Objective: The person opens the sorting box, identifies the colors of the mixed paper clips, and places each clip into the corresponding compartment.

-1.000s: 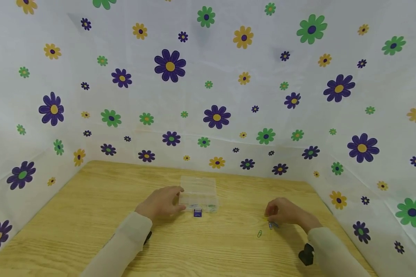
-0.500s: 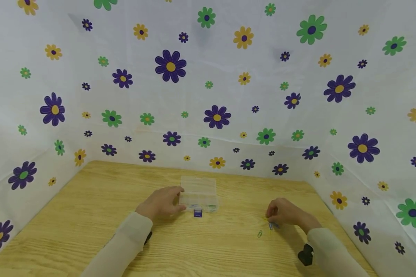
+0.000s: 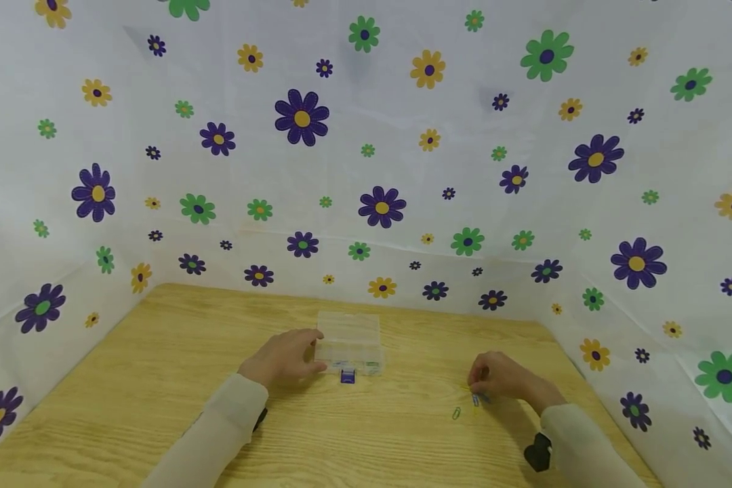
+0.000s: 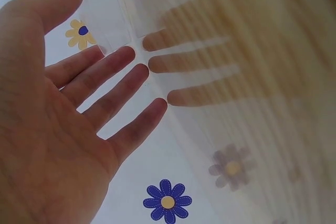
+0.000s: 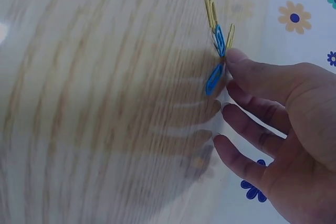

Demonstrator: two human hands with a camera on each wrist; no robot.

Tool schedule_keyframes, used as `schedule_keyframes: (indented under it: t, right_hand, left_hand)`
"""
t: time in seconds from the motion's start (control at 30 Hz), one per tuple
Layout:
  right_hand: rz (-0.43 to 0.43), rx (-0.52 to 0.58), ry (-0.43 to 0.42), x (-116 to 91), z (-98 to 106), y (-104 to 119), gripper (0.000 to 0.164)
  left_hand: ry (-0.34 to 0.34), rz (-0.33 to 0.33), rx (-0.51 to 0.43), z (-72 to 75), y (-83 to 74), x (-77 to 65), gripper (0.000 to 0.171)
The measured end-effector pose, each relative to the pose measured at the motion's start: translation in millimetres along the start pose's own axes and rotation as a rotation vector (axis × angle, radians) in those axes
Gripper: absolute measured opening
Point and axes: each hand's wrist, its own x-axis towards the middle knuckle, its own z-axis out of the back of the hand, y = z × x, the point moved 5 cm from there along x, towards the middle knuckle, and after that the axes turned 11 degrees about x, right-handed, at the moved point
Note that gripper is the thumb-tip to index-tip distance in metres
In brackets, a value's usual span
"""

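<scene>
In the head view my left hand (image 3: 288, 358) rests at the left side of a clear plastic box (image 3: 349, 352). Its fingers are spread and relaxed, and they hold nothing in the left wrist view. My right hand (image 3: 503, 376) is low over the table among paper clips, with thumb and index finger brought together. A yellow paper clip (image 5: 231, 35) sticks out at the thumb tip, seemingly pinched; the index fingertip is hidden. Close by lie another yellow paper clip (image 5: 211, 8) and two blue paper clips, one farther out (image 5: 219, 40), one nearer (image 5: 214, 80).
A green paper clip (image 3: 456, 413) lies apart on the wood-grain table (image 3: 366, 434). The box's lid (image 3: 349, 326) is raised, its blue latch (image 3: 348, 376) faces front, and small clips show inside. A flowered white sheet (image 3: 402, 156) surrounds the table's back and sides.
My left hand stays beside the box. My right hand shifts only slightly among the paper clips, its fingertips staying together. The camera view tilts a little.
</scene>
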Motion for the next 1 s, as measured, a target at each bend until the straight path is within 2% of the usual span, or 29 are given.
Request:
schedule_keyframes:
  t: [0.2, 0.33, 0.57, 0.77, 1.0]
  right_hand:
    - [0.010, -0.014, -0.013, -2, -4, -1, 0.011]
    - [0.023, -0.019, -0.020, 5, -5, 1, 0.010]
    - [-0.003, 0.005, -0.035, 33, -10, 22, 0.008]
    - [0.056, 0.006, -0.037, 59, -18, 46, 0.009]
    - [0.093, 0.003, -0.038, 79, -28, 61, 0.010]
  left_hand:
    - [0.009, -0.016, -0.008, -4.2, 0.4, 2.1, 0.063]
    - [0.000, -0.012, -0.008, -4.2, 1.7, 1.7, 0.063]
    - [-0.003, -0.004, -0.008, -1.2, 0.2, 0.1, 0.062]
    - [-0.003, -0.006, 0.001, -1.4, 0.4, 1.1, 0.061]
    - [0.010, 0.007, 0.000, -1.1, -0.7, 0.2, 0.062]
